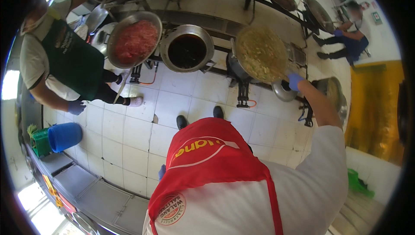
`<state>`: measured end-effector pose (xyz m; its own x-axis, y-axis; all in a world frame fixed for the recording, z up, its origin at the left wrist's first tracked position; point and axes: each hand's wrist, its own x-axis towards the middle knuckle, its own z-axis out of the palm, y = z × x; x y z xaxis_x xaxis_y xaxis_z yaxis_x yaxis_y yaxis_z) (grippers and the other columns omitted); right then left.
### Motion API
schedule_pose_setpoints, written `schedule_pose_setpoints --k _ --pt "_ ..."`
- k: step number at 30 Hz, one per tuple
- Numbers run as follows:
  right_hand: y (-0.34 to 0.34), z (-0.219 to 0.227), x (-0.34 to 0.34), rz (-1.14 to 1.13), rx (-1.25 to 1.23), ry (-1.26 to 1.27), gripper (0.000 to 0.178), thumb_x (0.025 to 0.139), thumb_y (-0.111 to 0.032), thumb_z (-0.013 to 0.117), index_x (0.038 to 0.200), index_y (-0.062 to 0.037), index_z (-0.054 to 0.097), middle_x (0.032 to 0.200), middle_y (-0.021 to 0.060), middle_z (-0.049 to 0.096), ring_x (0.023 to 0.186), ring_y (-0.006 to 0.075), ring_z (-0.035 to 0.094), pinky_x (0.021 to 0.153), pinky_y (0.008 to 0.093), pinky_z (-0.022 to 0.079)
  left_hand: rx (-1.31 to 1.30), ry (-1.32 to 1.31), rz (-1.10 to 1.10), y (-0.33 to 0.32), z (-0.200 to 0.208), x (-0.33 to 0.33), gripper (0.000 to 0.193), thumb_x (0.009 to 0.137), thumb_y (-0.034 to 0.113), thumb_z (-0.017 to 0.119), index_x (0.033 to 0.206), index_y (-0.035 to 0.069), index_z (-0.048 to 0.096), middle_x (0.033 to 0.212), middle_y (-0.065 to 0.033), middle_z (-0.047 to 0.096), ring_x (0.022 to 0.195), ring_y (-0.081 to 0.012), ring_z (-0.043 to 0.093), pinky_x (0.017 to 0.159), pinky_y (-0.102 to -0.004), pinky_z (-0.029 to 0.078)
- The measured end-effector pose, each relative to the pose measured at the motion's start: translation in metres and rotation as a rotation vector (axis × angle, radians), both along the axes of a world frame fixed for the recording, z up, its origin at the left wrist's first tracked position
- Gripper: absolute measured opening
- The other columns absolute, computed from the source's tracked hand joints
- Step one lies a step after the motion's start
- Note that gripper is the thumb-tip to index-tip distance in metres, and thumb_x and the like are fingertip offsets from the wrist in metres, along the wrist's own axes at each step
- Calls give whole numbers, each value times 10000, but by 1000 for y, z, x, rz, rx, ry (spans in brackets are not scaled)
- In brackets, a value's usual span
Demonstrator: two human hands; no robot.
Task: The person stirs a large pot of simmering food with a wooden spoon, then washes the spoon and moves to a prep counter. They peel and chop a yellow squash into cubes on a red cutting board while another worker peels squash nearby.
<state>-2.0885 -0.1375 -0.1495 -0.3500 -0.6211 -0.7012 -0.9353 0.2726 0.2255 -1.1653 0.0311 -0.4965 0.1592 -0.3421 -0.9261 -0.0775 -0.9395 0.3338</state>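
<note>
My right hand (295, 80), in a blue glove, reaches forward and is closed on the dark handle at the near rim of a large steel wok (242, 64) full of pale yellow chopped food. The wok sits tilted on a burner. A small round steel piece (283, 92) hangs just under the hand. My left hand (161, 172) shows only as a sliver of blue glove beside my red apron (207, 157), hanging low at my side. Its fingers are hidden.
A pot of dark liquid (186, 50) and a wok of red minced food (135, 40) stand on the burner row to the left. A person in a green apron (71, 60) stands there. A blue bucket (65, 136) lies by a steel counter (99, 200). Another person (350, 40) works at the far right.
</note>
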Motion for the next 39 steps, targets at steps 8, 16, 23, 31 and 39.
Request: schedule_pose_setpoints --k 8,16,23,31,39 --pt "21 -61 -10 -469 -34 -355 537 941 -273 669 1415 -33 591 1107 225 726 941 318 728 802 429 591 43 -43 78 -37 60 -34 634 985 502 536 1461 84 550 1377 -141 664 1110 -311 662 911 -452 486" --pt "78 -56 55 -1121 -353 -950 309 994 -196 665 1256 -72 556 645 60 553 433 154 505 389 317 416 51 -78 89 -74 85 -31 634 1020 494 517 1479 57 519 1385 -150 653 1151 -337 662 954 -492 495" --pt "136 -12 101 -1333 -476 -972 270 1001 -238 667 1227 -133 562 657 30 526 443 115 474 394 282 398 26 -41 42 -108 65 -35 581 1001 509 545 1419 106 561 1316 -108 683 1051 -305 669 886 -473 482" --pt "154 58 88 -1167 -548 -711 460 984 -226 688 1408 -95 564 674 17 548 461 116 489 425 292 432 -65 -18 -59 -141 62 -33 646 1016 515 514 1499 86 495 1385 -124 655 1120 -336 666 941 -511 456" --pt "140 112 40 -507 -626 -116 610 941 -167 685 1529 -141 524 874 170 695 764 277 684 718 404 556 -10 -13 -87 -147 42 -9 583 1016 504 521 1463 131 526 1313 -101 682 1013 -274 681 855 -471 469"
